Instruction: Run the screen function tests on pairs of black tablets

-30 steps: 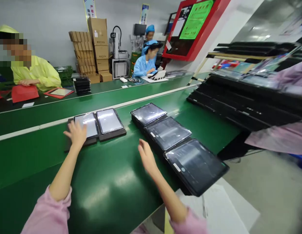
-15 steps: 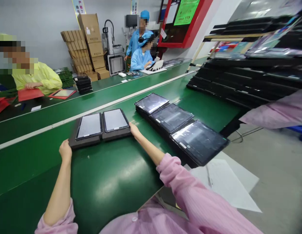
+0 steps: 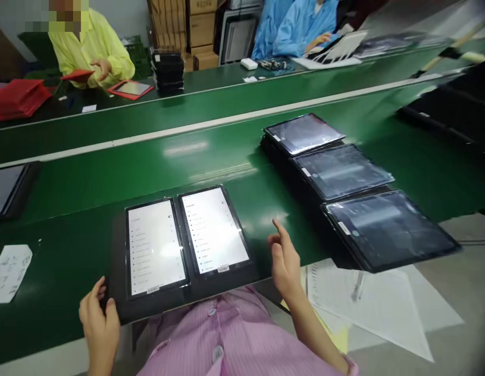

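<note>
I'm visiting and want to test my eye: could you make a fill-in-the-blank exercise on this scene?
Between the left hand and right hand lie ____ lit tablets.
Farther right is a row of ____ dark-screened tablets.
Of those two hands, the ____ is nearer that row.
The worker by the red pouches wears a ____ top.

Missing words: two; three; right; yellow.

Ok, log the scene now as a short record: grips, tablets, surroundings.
Left grip: at the black backing's near-left corner; firm contact unclear
Right grip: open, apart, right of the backing
Lit tablets: two, side by side on the backing, lists showing
Dark-screened tablets: three in a row, right
Left side: paper note; partly cut-off tablet
Far side: co-worker in yellow
</note>
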{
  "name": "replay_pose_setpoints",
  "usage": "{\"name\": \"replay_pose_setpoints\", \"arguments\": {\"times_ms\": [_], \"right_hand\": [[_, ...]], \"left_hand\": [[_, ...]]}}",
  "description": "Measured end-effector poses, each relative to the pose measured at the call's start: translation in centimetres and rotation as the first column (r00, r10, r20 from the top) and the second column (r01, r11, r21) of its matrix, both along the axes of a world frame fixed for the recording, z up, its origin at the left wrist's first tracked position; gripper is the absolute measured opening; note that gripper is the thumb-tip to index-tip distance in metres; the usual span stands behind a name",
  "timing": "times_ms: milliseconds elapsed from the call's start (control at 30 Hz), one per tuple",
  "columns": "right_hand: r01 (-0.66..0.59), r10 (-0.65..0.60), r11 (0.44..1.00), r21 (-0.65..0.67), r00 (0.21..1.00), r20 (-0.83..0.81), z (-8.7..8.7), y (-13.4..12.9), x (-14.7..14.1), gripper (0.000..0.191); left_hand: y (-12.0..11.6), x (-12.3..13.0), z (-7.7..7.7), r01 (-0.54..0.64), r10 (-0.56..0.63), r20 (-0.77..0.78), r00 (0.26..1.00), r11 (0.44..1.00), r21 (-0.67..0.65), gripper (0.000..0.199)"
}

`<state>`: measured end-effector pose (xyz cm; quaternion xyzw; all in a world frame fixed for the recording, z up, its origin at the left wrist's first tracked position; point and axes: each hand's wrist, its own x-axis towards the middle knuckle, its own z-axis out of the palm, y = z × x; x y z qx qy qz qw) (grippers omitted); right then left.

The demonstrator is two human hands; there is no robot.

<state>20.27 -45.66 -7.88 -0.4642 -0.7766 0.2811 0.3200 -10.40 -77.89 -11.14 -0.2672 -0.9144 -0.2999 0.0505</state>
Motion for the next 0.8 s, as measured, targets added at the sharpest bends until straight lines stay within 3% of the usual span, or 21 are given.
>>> {"name": "replay_pose_setpoints", "arguments": {"times_ms": [33, 100, 167, 233, 333, 433, 533, 600, 800], "right_hand": [[-0.08, 0.072, 0.986, 0.149, 0.996, 0.06, 0.8, -0.3, -0.7, 0.066], [-0.381, 0.316, 0.869, 0.316, 0.918, 0.238, 2.0, -0.8, -3.2, 0.064], [-0.649, 0.529, 0.697, 0.306, 0.753, 0.392, 2.5, -1.4, -6.0, 0.057], [-0.755, 0.599, 0.596, 0.273, 0.645, 0.474, 2.6, -1.7, -7.8, 0.052], [-0.744, 0.596, 0.613, 0.266, 0.657, 0.462, 2.5, -0.8, -7.2, 0.044], [-0.613, 0.537, 0.733, 0.295, 0.787, 0.304, 2.3, 1.0, -3.9, 0.057], [-0.409, 0.382, 0.845, 0.345, 0.912, 0.148, 2.1, 2.1, -1.3, 0.068], [-0.39, 0.356, 0.839, 0.379, 0.921, 0.159, 1.8, 1.9, -0.9, 0.064], [-0.556, 0.431, 0.729, 0.4, 0.826, 0.364, 1.2, -0.9, -3.9, 0.055]], "left_hand": [[0.5, 0.8, 0.6, 0.001, -0.002, -0.072, 0.997, 1.0, -0.021, 0.052], [2.2, 1.9, 1.7, 0.037, -0.043, -0.175, 0.984, 0.999, -0.037, 0.048], [3.9, 2.5, 2.3, 0.085, -0.093, -0.208, 0.974, 0.995, -0.05, 0.045], [4.9, 2.9, 2.6, 0.126, -0.14, -0.207, 0.968, 0.989, -0.08, 0.045], [5.1, 2.9, 2.9, 0.23, -0.251, -0.175, 0.952, 0.964, -0.13, 0.048], [4.7, 2.4, 3.4, 0.322, -0.328, -0.105, 0.939, 0.944, -0.068, 0.061], [4.9, 1.5, 3.8, 0.313, -0.312, -0.029, 0.95, 0.947, 0.072, 0.068], [5.2, 0.9, 3.8, 0.313, -0.313, -0.008, 0.95, 0.944, 0.107, 0.066], [5.3, 0.8, 2.9, 0.368, -0.361, -0.101, 0.927, 0.928, 0.057, 0.068]]}}
